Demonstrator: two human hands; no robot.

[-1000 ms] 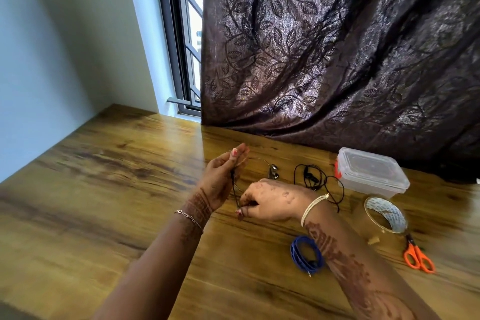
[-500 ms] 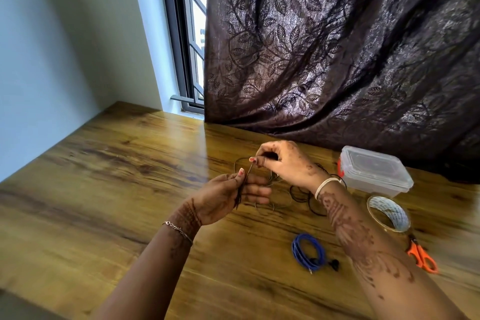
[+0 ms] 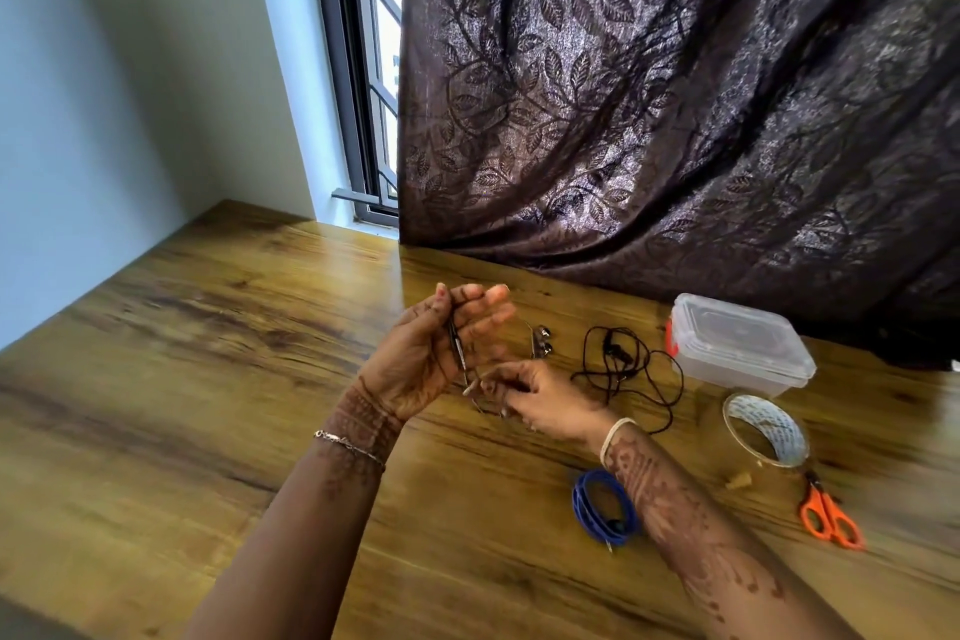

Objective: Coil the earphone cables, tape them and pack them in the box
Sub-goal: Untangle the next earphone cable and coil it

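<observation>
- Curtain (image 3: pixel 675 94): dark, leaf-patterned, fills the upper right of the frame; its hem touches the far edge of the surface.
- Surface (image 3: pixel 208 379): wood-grain top across the whole lower half.
- Window (image 3: pixel 374 68): dark-framed strip at upper centre, left of the curtain.
- Box (image 3: pixel 737 343): clear plastic, lid on, red clip on its left end. It stands at centre right, against the curtain hem.
- Left hand (image 3: pixel 431 359): centre frame, raised, palm towards the camera, fingers nearly straight. Grip: the held cable runs down the palm beside the thumb; I cannot tell whether the thumb pins it.
- Right hand (image 3: pixel 540 400): just right of and below the left hand, fingers curled. Grip: closed, fingertips pinching the lower end of the held cable.
- Loose black earphone cable (image 3: pixel 623 364): uncoiled tangle on the surface, between the right hand and the box.
- Tape roll (image 3: pixel 766 431): clear tape, lying flat below the box.
- Blue cable coil (image 3: pixel 602 509): wound, on the surface, partly behind the right forearm at lower centre right.
- Scissors (image 3: pixel 831 520): orange handles, lower right, just below the tape roll.
- Held cable (image 3: pixel 457 348): thin, dark, stretched between the two hands.
- Earbuds (image 3: pixel 543 346): pair lying on the surface just right of the left hand's fingers.
</observation>
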